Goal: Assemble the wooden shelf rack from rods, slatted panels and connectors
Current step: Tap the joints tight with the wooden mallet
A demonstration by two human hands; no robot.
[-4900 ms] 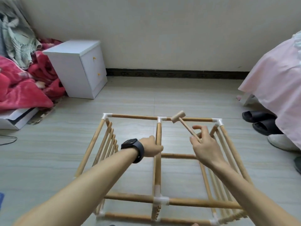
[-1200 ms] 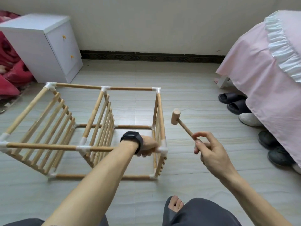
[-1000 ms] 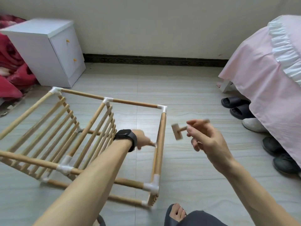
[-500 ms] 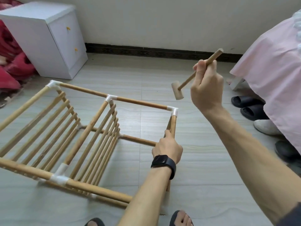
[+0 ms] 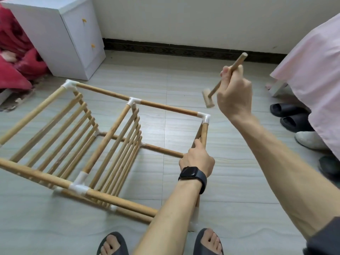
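Tiled floor (image 5: pixel 230 181) | left grip (image 5: pixel 197 159) curled round rack rod (image 5: pixel 204 133) below corner connector (image 5: pixel 205 117) | right grip (image 5: pixel 234 92) clenches raised mallet (image 5: pixel 207 101)

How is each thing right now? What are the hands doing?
Rack: rods joined by white corner pieces, resting on the floor.
Hammer: up in the air, head pointing down.
Right hand: holding the hammer's handle.
Left hand: holding the rack's end rod.
Cabinet: drawers closed.
Watch: on the left wrist, screen dark.
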